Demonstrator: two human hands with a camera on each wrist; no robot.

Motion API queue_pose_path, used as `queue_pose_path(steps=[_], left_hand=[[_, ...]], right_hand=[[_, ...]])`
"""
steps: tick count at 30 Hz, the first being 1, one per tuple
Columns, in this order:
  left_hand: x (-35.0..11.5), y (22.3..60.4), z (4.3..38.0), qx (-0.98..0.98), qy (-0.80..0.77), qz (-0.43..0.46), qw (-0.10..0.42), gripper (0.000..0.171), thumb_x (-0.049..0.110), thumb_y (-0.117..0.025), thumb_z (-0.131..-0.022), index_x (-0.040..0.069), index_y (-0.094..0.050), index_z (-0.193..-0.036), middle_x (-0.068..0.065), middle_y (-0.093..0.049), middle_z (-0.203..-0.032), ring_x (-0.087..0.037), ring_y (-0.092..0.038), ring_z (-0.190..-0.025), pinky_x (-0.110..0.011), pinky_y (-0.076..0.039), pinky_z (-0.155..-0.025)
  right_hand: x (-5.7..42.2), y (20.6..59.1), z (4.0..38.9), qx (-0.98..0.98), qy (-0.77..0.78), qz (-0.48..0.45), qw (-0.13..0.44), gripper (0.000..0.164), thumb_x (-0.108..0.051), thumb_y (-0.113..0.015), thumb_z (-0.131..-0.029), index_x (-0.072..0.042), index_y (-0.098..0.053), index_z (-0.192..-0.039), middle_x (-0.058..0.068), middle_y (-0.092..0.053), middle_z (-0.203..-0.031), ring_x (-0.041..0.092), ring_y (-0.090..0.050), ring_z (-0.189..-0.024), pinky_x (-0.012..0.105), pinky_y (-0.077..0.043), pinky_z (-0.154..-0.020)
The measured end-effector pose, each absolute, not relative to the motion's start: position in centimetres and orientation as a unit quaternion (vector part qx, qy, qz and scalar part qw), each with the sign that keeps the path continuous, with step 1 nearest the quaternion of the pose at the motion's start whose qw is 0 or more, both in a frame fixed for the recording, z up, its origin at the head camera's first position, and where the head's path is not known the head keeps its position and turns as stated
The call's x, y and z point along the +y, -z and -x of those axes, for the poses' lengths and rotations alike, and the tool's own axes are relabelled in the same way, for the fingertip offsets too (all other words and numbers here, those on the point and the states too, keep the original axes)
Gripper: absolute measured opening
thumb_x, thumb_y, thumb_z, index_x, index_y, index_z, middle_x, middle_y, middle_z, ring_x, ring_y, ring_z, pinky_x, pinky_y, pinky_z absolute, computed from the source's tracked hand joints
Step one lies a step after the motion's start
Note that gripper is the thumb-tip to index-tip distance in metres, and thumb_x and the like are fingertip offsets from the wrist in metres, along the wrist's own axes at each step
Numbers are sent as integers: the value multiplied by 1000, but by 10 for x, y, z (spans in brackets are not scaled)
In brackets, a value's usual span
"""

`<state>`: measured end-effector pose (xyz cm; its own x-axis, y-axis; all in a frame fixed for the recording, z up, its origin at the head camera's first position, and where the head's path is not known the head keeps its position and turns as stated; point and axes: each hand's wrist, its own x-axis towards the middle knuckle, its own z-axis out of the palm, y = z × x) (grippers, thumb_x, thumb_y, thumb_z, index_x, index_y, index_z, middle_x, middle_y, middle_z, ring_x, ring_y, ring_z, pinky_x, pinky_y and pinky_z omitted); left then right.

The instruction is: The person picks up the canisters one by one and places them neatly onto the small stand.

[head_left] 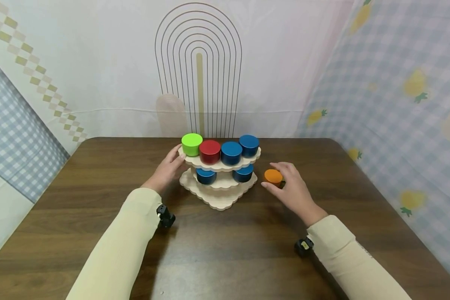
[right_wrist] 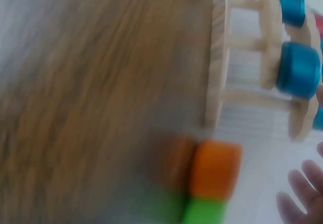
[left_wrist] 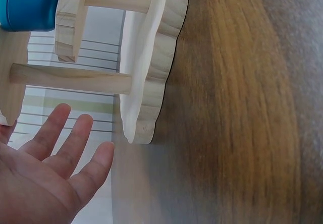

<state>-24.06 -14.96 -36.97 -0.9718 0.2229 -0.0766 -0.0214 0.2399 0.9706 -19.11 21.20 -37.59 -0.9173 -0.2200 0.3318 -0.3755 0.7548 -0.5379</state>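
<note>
A three-tier pale wooden stand (head_left: 220,202) carries colored cylinders. On its top tier are a green cylinder (head_left: 192,144), a red cylinder (head_left: 210,152) and two blue cylinders (head_left: 231,153); two more blue cylinders (head_left: 206,176) sit on the middle tier. My left hand (head_left: 168,168) rests at the top tier's left edge, its visible fingers (left_wrist: 81,138) spread and mostly straight. Spread around an orange cylinder (head_left: 273,177) are my right hand's thumb and fingers. In the right wrist view, a gap separates these fingers (right_wrist: 298,193) from the orange cylinder, which stands on the table.
Beside the orange cylinder is a green one (right_wrist: 204,213), seen only in the right wrist view, which is blurred. The brown wooden table (head_left: 217,250) ends at a patterned cloth backdrop (head_left: 116,75). Dark cameras (head_left: 166,216) are strapped to both wrists.
</note>
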Motion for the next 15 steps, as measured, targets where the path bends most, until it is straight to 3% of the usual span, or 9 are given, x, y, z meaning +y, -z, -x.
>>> queue_pose_path(steps=[9, 15], left_hand=[[-150, 371, 242, 782, -613, -59, 98, 62, 39, -36, -105, 22, -6, -157, -19, -17, -159, -42, -32, -138, -61, -26, -109], [-150, 373, 243, 773, -624, -65, 94, 62, 37, -36, -105, 20, -8, -157, -20, -20, -158, -44, -32, -137, -61, -27, -108]], right_hand=[[234, 381, 208, -936, -321, -113, 94, 65, -33, -69, -90, -3, -44, -142, 24, -34, -144, 42, -40, -126, 60, -35, -103], [240, 384, 214, -942, -321, -69, 68, 74, -44, -67, -89, 0, -41, -143, 25, -32, -145, 42, -39, -124, 59, -36, -102]])
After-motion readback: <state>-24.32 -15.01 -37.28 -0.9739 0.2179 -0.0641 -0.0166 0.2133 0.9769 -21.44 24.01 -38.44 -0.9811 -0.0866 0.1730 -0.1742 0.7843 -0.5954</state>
